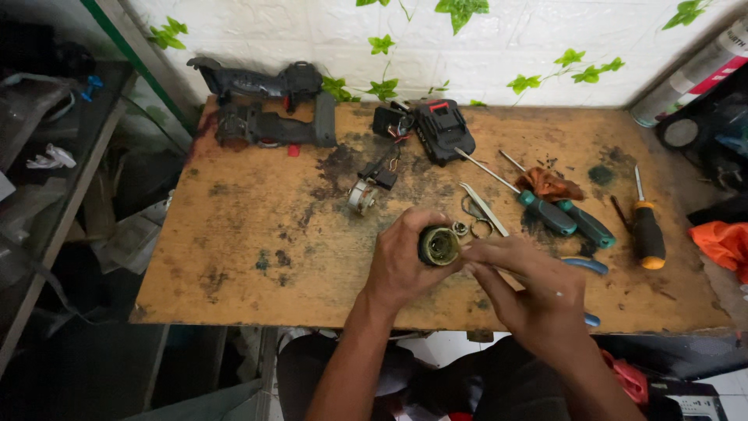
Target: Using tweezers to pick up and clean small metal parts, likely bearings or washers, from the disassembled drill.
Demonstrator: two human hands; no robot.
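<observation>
My left hand (403, 261) grips a small round gear housing (439, 245), its open end facing up. My right hand (530, 284) is beside it, fingertips at the housing's rim, and seems to hold a thin tool that I cannot make out. Small metal rings (477, 228) and tweezers (483, 207) lie on the stained wooden table (257, 234) just beyond the hands. A small motor with wires (365, 193) lies further back.
Two black drill shell halves (265, 101) sit at the back left, a battery pack (442, 129) at the back middle. Two green-handled screwdrivers (557, 212), an orange-handled screwdriver (647, 234), a brown rag (549, 184) and blue-handled pliers (584, 267) lie on the right. A shelf stands on the left.
</observation>
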